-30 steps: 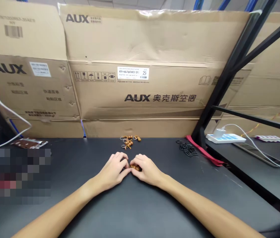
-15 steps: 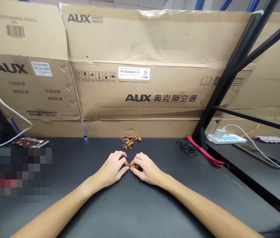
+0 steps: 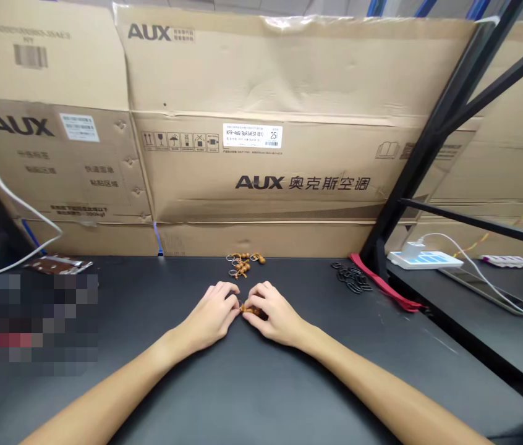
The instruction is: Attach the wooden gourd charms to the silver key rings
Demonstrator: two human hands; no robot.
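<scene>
My left hand [image 3: 212, 312] and my right hand [image 3: 274, 313] rest together on the black table [image 3: 252, 383], fingers curled. Between their fingertips they pinch a small brown wooden charm [image 3: 248, 309], mostly hidden by the fingers. Behind the hands, close to the cardboard, lies a small pile of the same brown charms with metal key rings [image 3: 243, 264].
Large AUX cardboard boxes [image 3: 289, 123] wall the table's far edge. A heap of black rings [image 3: 352, 277] and a red strap [image 3: 382, 285] lie at the right by a black rack post [image 3: 428, 142]. A white power strip [image 3: 423, 258] sits beyond. A brown packet [image 3: 57, 266] lies left.
Both hands stay together on the charm; the fingers have shifted only slightly. The view has drifted a little.
</scene>
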